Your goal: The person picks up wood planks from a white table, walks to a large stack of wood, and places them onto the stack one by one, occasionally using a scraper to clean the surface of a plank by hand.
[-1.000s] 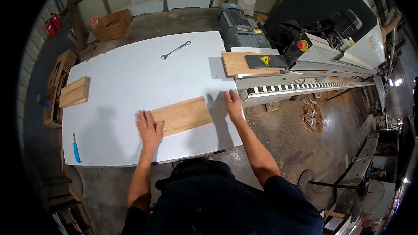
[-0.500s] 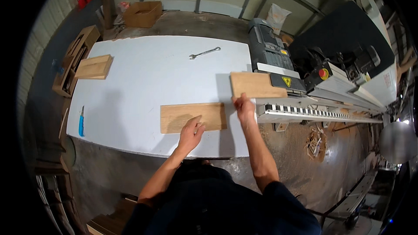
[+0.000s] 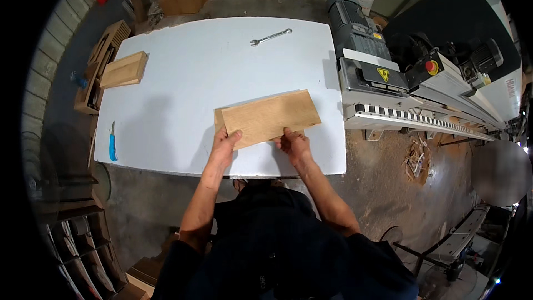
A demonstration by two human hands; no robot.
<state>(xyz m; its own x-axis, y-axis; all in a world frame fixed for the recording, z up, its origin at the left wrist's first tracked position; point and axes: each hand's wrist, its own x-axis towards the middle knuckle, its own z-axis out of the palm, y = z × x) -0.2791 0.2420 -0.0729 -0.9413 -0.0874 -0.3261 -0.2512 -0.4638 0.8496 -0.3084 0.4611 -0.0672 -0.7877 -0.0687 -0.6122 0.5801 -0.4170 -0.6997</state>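
A rectangular wooden board (image 3: pixel 272 116) is tilted across the near middle of the white table (image 3: pixel 189 78). My left hand (image 3: pixel 225 143) grips its lower left corner, thumb on top. At the board's near edge, my right hand (image 3: pixel 294 143) has its thumb on the wood and its fingers curled beneath. A second wooden board (image 3: pixel 218 119) lies under the first, mostly covered, with its left end showing. How far the two boards touch is hidden.
A wrench (image 3: pixel 271 37) lies at the table's far side, a blue-handled knife (image 3: pixel 112 143) at the near left. Several boards are stacked (image 3: pixel 123 70) at the far left. A machine with a motor (image 3: pixel 358 30) and a toothed rail (image 3: pixel 411 115) adjoins the table's right side.
The board in my right hand has come left from beside the machine and now lies over the other board. My left hand has shifted from the lower board onto the upper board's corner.
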